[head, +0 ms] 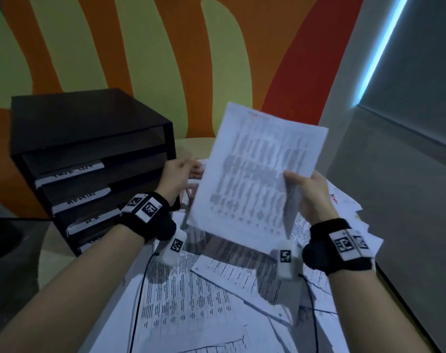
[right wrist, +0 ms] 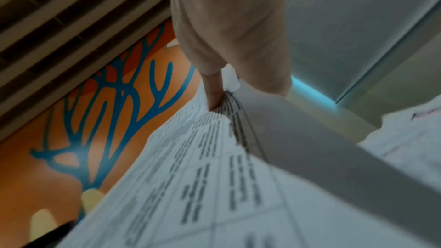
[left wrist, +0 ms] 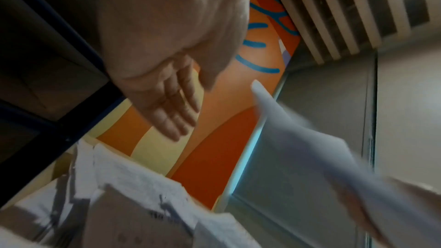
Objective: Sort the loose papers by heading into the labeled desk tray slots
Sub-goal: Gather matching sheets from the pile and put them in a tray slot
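Round table [head: 64, 253] buried in loose papers [head: 191, 301]; orange-green mural wall [head: 140, 47]. Black desk tray [head: 89, 138] labels unreadable. Right hand [head: 311, 192] pinches raised sheet [head: 257, 169]; left hand [head: 178, 174] fingers relaxed, empty.

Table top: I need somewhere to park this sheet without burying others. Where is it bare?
Bare wood shows only behind the desk tray, toward the wall, and in a strip at its front left. Everywhere else in view, loose papers overlap. The right hand pinches the sheet; the left hand is open beside the tray.
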Motion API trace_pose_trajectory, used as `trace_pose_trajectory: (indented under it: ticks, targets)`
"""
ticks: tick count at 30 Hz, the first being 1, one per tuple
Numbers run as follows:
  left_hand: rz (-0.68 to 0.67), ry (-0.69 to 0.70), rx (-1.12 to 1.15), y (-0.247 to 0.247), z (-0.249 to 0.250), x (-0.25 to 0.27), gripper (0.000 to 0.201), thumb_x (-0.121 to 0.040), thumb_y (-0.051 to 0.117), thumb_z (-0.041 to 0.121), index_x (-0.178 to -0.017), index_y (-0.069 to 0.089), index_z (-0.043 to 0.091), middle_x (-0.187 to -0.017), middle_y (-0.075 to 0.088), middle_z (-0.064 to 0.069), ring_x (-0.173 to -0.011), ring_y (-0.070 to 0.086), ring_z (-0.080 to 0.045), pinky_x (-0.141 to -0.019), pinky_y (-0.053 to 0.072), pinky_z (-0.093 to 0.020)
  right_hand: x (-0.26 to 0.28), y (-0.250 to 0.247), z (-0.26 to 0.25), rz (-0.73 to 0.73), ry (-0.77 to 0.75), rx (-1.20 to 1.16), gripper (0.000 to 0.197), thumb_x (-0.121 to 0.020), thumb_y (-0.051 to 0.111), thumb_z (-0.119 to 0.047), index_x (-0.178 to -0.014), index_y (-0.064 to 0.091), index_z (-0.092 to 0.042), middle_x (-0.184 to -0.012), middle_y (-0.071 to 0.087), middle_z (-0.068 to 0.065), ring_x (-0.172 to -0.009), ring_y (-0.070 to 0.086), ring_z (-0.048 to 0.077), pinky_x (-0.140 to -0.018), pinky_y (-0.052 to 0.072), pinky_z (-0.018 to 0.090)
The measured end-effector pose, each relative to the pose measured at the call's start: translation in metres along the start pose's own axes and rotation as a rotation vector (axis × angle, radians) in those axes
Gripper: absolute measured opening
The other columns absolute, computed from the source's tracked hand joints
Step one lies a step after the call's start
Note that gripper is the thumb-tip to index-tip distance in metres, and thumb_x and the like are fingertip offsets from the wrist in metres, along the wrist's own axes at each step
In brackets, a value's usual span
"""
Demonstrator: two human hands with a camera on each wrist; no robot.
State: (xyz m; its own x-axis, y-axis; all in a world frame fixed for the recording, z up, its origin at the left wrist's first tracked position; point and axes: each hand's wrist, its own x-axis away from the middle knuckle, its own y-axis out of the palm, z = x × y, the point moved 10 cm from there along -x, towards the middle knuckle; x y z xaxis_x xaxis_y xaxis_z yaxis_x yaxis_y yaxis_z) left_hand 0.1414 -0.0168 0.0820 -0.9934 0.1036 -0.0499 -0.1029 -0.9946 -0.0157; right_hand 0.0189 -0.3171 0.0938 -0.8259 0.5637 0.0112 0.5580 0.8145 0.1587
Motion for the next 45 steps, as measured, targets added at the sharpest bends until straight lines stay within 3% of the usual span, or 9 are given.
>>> trace_pose_trajectory:
  ticks: [10,16,19,23,31,36,37,38,45]
  targets:
    - [-0.354,-0.189,-0.708,0.092,-0.093,0.003,0.074,-0.086,0.072,0.037,-0.144,0.036,0.006,-0.142,0.045,-0.012,-0.122,0.051,-0.03,-0.095,0.045,-0.036,0.005,-0.165,0.034,0.211,0.129,0.305,0.035,-0.082,0.069,0.002,-0.117,0.064,0.001,-0.109,0.068,0.015,-0.094,0.067,0.032,-0.095,0.05,0.046]
    - [-0.305,-0.175,-0.641,0.126,-0.092,0.01,0.054,-0.085,0.07,0.003,-0.067,0.024,0.026,-0.07,0.023,0.006,-0.063,0.034,-0.013,-0.057,0.031,-0.028,0.02,-0.19,0.063,0.229,0.212,0.408,0.038,-0.084,0.064,0.01,-0.122,0.059,0.007,-0.11,0.064,0.017,-0.094,0.06,0.029,-0.085,0.044,0.034]
    - [-0.248,-0.067,-0.641,0.125,-0.077,0.007,0.051,-0.085,0.057,-0.005,-0.063,0.02,0.022,-0.063,0.017,0.002,-0.055,0.016,-0.016,-0.055,0.013,-0.028,0.019,-0.194,0.066,0.23,0.208,0.41,0.038,-0.083,0.063,0.012,-0.12,0.06,0.007,-0.114,0.064,0.02,-0.092,0.06,0.028,-0.083,0.044,0.033]
    - [-0.037,0.012,-0.295,0.081,-0.047,-0.011,0.017,-0.089,0.049,0.004,-0.075,0.054,0.011,-0.076,0.055,-0.001,-0.064,0.052,-0.019,-0.067,0.044,-0.025,0.017,-0.191,0.068,0.214,0.21,0.431,0.038,-0.083,0.063,0.013,-0.121,0.059,0.008,-0.119,0.063,0.02,-0.098,0.06,0.028,-0.087,0.043,0.034]
    - [0.314,0.326,-0.119,-0.032,0.071,-0.007,0.012,-0.096,0.053,0.007,-0.09,0.058,-0.002,-0.086,0.063,-0.012,-0.08,0.06,-0.005,-0.075,0.042,-0.018,0.014,-0.171,0.063,0.175,0.199,0.473,0.036,-0.085,0.061,0.011,-0.12,0.059,0.007,-0.112,0.063,0.019,-0.094,0.058,0.029,-0.083,0.042,0.034]
    - [0.17,0.256,-0.154,-0.011,0.066,0.0,0.018,-0.097,0.053,0.006,-0.099,0.06,-0.011,-0.094,0.061,-0.035,-0.069,0.065,-0.026,-0.072,0.056,-0.03,0.011,-0.137,0.053,0.091,0.169,0.393,0.023,-0.087,0.058,0.01,-0.109,0.062,0.004,-0.105,0.067,0.02,-0.084,0.063,0.028,-0.073,0.049,0.034]
    - [0.128,0.216,-0.18,0.004,0.056,0.003,0.021,-0.098,0.051,0.005,-0.105,0.06,-0.013,-0.116,0.028,-0.018,-0.066,0.065,-0.023,-0.071,0.056,-0.025,0.011,-0.127,0.05,0.064,0.16,0.372,0.021,-0.087,0.057,0.01,-0.107,0.063,0.003,-0.102,0.068,0.019,-0.082,0.064,0.027,-0.071,0.05,0.033]
    - [0.067,0.16,-0.196,0.02,0.043,0.007,0.022,-0.099,0.05,0.005,-0.111,0.061,-0.009,-0.091,0.057,0.002,-0.067,0.066,-0.017,-0.065,0.057,-0.02,0.012,-0.118,0.048,0.038,0.153,0.344,0.021,-0.088,0.056,0.009,-0.107,0.063,0.003,-0.098,0.069,0.016,-0.08,0.065,0.024,-0.068,0.05,0.032]
    - [-0.127,-0.108,-0.205,0.097,-0.033,0.015,0.036,-0.101,0.047,0.019,-0.135,0.048,0.004,-0.133,0.055,-0.007,-0.123,0.053,-0.028,-0.104,0.042,-0.039,0.021,-0.073,0.044,-0.063,0.163,0.239,0.036,-0.096,0.053,-0.035,-0.107,0.066,-0.003,-0.097,0.072,0.009,-0.088,0.068,0.026,-0.085,0.052,0.038]
